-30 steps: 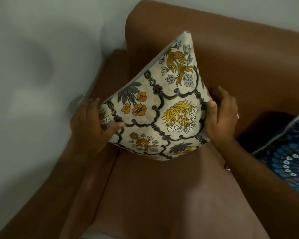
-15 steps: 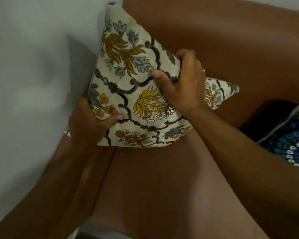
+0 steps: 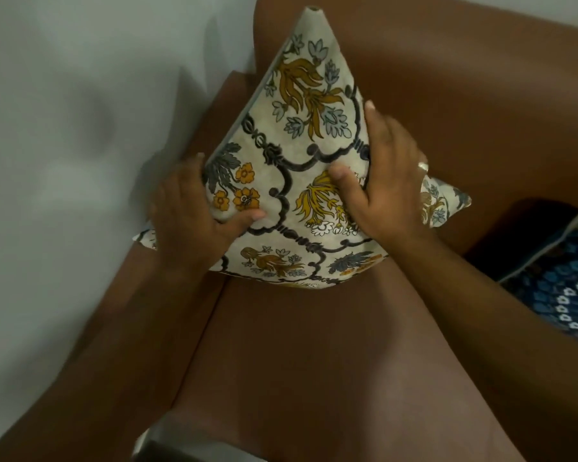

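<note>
A cream cushion [image 3: 301, 128] with yellow flowers and dark scrolling lines stands on one corner in the left corner of a brown sofa [image 3: 297, 345], leaning on the backrest. My left hand [image 3: 191, 221] grips its lower left edge, thumb on the front face and fingers behind. My right hand [image 3: 381, 181] lies flat on the front, right of centre, fingers straight and pointing up, thumb spread; a ring shows on one finger. The cushion's right corner pokes out past my right hand.
A white wall [image 3: 64, 161] runs close along the sofa's left armrest [image 3: 167, 295]. A dark blue patterned cushion [image 3: 568, 288] lies on the seat at the right edge. The sofa backrest [image 3: 464, 78] rises behind.
The cushion has turned back up onto its corner, top point now against the backrest instead of the wall. My right hand has let go of its grip and now lies flat on the front.
</note>
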`<state>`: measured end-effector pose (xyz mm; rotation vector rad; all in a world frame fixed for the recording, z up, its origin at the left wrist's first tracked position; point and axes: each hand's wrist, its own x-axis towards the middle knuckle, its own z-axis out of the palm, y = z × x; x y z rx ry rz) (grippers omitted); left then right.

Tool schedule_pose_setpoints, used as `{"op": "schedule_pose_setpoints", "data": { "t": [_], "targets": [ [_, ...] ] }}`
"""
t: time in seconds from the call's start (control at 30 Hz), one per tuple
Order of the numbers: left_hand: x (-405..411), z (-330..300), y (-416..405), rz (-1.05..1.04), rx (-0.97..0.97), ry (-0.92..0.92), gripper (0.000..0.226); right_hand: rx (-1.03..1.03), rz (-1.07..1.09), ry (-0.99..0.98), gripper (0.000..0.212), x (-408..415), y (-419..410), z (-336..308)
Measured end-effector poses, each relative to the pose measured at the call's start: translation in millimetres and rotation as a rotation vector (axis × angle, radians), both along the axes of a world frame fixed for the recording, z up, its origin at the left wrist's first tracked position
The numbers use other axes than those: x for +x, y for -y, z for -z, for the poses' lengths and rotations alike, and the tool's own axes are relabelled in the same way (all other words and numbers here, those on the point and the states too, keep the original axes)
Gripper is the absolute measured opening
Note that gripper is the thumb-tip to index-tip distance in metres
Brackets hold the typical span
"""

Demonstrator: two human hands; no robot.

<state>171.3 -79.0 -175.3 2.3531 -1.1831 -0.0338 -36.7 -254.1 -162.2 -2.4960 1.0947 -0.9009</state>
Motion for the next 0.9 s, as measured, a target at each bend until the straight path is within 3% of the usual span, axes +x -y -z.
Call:
{"op": "schedule_pose_setpoints", "data": {
  "t": [0.13,0.23,0.33,0.4,0.47,0.53,0.67,0.8,0.9],
  "targets": [
    [4,5,-12,-0.031,0.130,-0.170,0.086,0.176,0.049,-0.137,0.089,-25,9,4],
    [9,4,-25,-0.097,0.146,-0.080,0.094,0.163,0.078,-0.100,0.093,-48,11,-6],
    [-19,-6,-38,-0.247,-0.048,-0.007,0.100,0.179,0.157,-0.020,0.090,-84,2,-15],
    [-70,-13,-43,-0.262,-0.212,-0.098,0.096,0.238,0.215,0.023,0.088,-119,-7,-17],
    [-143,-17,-40,-0.150,-0.222,-0.133,0.095,0.304,0.279,0.023,0.089,-165,-21,-17],
    [-213,-19,-30,0.042,-0.111,-0.129,0.095,0.335,0.352,0.009,0.088,-217,-37,-14],
    [-306,-39,27,0.426,0.004,-0.191,0.094,0.281,0.579,0.113,0.078,-342,-62,-9],
    [-375,-59,103,0.683,-0.065,-0.051,0.097,0.312,0.755,0.195,0.075,-445,-64,1],
    [-417,-72,162,0.830,0.066,0.057,0.115,0.419,0.782,0.220,0.071,-494,-43,21]
  ]
}}
